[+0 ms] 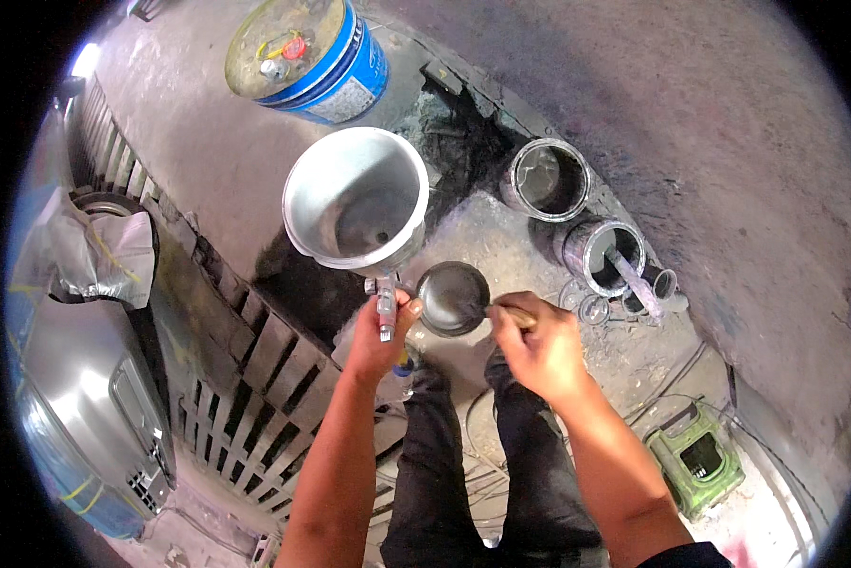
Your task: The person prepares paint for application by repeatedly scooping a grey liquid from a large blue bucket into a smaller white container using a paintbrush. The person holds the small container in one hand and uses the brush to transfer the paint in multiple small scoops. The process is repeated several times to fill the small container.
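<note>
Head view: the left hand (380,343) is clamped on the spray gun (386,308), thumb at the rim of the round, dark cup (455,295). The spray gun's metal body has its long axis running away from the person, its far end toward the silver pot (399,180). The cup sits between the two hands, its round face turned up to the camera. Right of it, the right hand (550,343) is closed around the brush (522,318), whose long axis lies roughly crosswise, tip pointing left at the cup's edge, tan handle in the grip; whether the tip touches the cup I cannot tell.

At far left is a silver car panel (89,379), then slatted grating (272,352) running diagonally. Grey, stained floor (198,161) spreads beyond, with a blue drum (357,66) on it. The pot opens toward the camera. Farther right are two tins (585,180), the nearer with a pale stick (637,289) leaning out; a green stool (714,488) is at lower right.
</note>
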`<state>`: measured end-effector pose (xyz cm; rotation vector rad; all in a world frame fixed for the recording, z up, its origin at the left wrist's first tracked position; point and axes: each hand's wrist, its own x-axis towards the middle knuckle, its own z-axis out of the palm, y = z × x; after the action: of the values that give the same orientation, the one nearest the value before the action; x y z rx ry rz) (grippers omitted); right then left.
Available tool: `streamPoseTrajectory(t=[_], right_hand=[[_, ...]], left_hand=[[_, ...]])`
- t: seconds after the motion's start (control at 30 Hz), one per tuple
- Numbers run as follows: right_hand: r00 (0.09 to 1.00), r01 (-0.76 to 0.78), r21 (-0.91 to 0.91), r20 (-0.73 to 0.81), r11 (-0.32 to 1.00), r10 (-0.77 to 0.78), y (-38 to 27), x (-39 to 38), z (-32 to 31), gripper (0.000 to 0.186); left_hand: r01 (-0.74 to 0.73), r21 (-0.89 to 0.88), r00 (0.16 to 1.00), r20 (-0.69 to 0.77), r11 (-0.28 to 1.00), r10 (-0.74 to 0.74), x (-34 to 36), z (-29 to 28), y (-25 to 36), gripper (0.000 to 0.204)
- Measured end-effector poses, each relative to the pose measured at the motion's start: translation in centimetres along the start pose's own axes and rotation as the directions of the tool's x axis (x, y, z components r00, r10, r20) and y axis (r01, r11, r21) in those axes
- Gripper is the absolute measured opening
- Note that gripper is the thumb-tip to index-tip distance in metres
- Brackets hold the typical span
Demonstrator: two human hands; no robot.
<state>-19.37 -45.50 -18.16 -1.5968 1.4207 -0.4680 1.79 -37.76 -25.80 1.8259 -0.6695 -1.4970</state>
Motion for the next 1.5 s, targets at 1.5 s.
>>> streamPoseTrajectory(t=[1.5], right_hand=[[0.951,-0.166,0.09,0.278,0.982,0.135,-1.2,1.0,-1.3,0.014]], left_hand=[[-0.032,0.007,0.997,0.074,0.999,0.031,0.6,-0.7,-0.1,0.015]])
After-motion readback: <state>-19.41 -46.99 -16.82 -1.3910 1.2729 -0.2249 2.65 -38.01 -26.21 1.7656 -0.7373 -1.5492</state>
